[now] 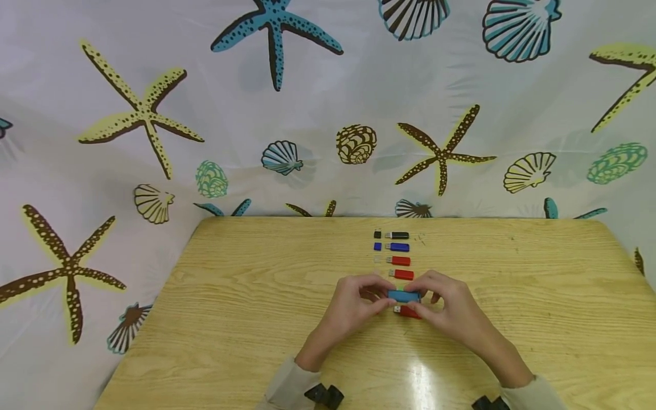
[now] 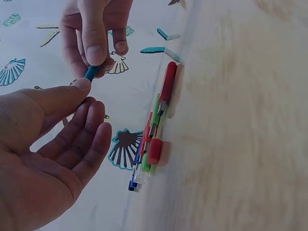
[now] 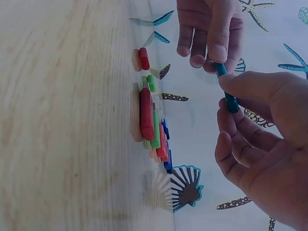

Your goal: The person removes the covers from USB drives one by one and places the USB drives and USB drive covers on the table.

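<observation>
Between both hands, just above the table, is a blue USB flash drive. The left hand pinches its left end with thumb and fingertips, and the right hand pinches the right end. In the left wrist view only a short bit of the blue drive shows between the thumbs. More of the blue drive appears in the right wrist view, ending at the right fingertips. On the table below lies a red flash drive with its metal plug bare, and a green drive lies beside it.
Farther up the table lie uncapped drives in a column: black, dark blue, and two red ones. Small caps, black and blue, sit left of them. A red cap shows in the left wrist view. A patterned curtain hangs behind.
</observation>
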Demonstrator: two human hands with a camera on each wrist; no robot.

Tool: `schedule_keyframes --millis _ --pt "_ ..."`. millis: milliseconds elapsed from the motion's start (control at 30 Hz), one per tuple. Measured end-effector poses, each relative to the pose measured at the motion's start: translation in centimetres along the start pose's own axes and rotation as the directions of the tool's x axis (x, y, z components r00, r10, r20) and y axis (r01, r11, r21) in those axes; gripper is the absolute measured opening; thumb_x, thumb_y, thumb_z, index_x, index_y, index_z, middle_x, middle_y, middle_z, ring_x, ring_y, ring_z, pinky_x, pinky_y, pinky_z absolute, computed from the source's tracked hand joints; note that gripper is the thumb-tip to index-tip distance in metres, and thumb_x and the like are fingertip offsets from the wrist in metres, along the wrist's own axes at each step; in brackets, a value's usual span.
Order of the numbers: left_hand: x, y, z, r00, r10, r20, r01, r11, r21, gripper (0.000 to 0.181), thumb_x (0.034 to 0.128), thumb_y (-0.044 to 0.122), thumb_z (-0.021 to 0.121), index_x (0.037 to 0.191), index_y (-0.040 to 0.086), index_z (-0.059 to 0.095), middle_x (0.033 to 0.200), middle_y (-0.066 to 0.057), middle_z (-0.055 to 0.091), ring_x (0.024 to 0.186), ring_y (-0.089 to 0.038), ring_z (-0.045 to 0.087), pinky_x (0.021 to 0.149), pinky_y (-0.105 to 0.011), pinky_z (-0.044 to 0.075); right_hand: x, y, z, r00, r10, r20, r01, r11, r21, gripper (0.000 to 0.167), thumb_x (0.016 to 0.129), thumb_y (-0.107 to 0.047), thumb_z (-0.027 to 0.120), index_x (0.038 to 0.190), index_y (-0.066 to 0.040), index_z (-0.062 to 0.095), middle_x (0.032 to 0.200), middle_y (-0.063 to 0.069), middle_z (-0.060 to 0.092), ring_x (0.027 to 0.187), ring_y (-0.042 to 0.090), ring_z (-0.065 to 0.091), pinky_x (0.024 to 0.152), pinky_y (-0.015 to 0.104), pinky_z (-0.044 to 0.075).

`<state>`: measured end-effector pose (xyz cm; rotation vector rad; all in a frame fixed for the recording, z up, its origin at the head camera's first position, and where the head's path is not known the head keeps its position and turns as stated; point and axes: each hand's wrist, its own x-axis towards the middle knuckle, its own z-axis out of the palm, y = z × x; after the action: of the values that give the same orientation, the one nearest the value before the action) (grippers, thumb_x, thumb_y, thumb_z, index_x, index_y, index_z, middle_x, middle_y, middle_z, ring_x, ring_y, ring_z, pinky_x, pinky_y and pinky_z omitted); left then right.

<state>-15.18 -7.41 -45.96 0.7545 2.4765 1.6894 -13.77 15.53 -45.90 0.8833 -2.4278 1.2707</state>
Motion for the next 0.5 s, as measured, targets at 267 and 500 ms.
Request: schedule_keyframes --millis 267,500 --pt "-0.43 -0.33 -0.22 1.0 -0.014 0.026 0.014 1.0 0.002 0.016 0.0886 0.009 0.082 0.104 0.008 0.079 0.096 0.0 0.076 0.078 -0.008 0.069 0.075 -0.034 0.061 -0.2 -0.24 0.03 0.999 0.003 0.047 -0.003 1.0 0.007 0.024 0.083 0.0 0.084 0.1 -0.015 0.077 0.097 -0.01 0.07 0.082 0.006 0.064 0.063 0.033 0.057" --pt "-0.88 -0.45 -0.58 0.999 -0.015 0.049 0.014 1.0 0.023 0.014 0.0895 0.011 0.082 0.103 0.01 0.08 0.095 0.003 0.076 0.079 -0.007 0.07 0.076 -0.032 0.061 -0.44 -0.39 -0.05 0.996 -0.05 0.074 0.049 0.999 0.016 0.023 0.085 0.0 0.082 0.102 -0.014 0.076 0.098 -0.008 0.071 0.083 0.006 0.066 0.065 0.034 0.058"
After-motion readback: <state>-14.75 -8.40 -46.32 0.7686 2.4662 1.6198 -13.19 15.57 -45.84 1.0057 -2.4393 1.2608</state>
